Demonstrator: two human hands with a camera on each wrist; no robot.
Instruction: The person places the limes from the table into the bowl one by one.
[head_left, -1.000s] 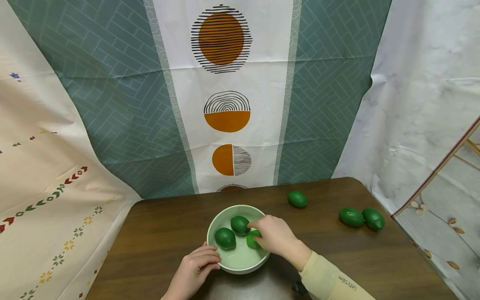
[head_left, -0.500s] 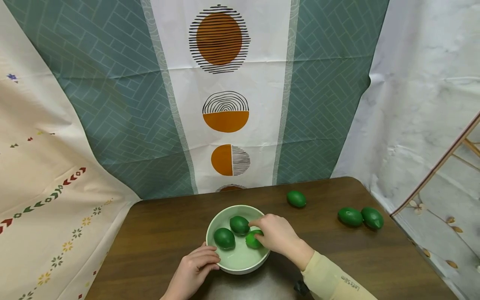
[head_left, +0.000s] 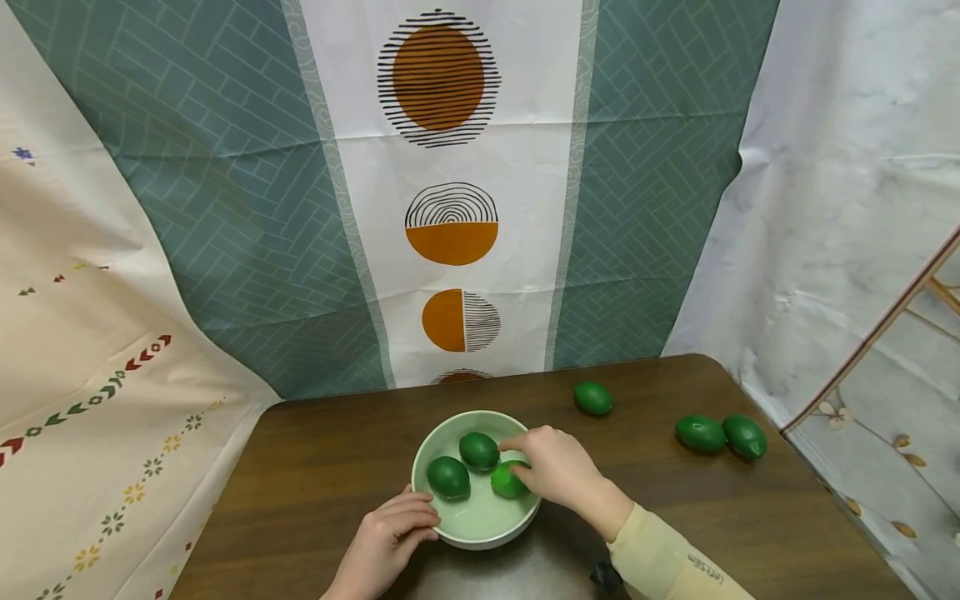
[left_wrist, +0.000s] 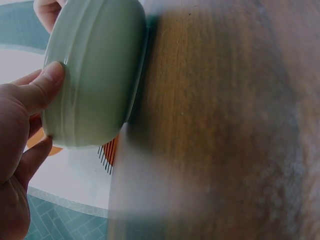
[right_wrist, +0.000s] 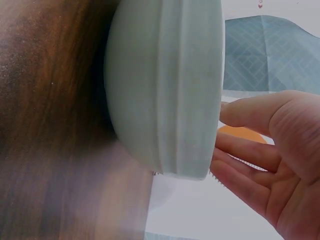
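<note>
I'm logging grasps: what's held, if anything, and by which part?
The left hand pinches the bowl by its near-left rim. The right hand is at the right side of the brighter lime; whether it grips it cannot be told.

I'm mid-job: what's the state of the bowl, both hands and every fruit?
Bowl: upright on the table
Left hand: holds the bowl's rim
Right hand: thumb and fingers around the bright fruit
Bright fruit: in the bowl, partly covered
Two darker fruits: lying uncovered in the bowl
Lone fruit: lying on the table
Paired fruits: lying side by side on the table
</note>
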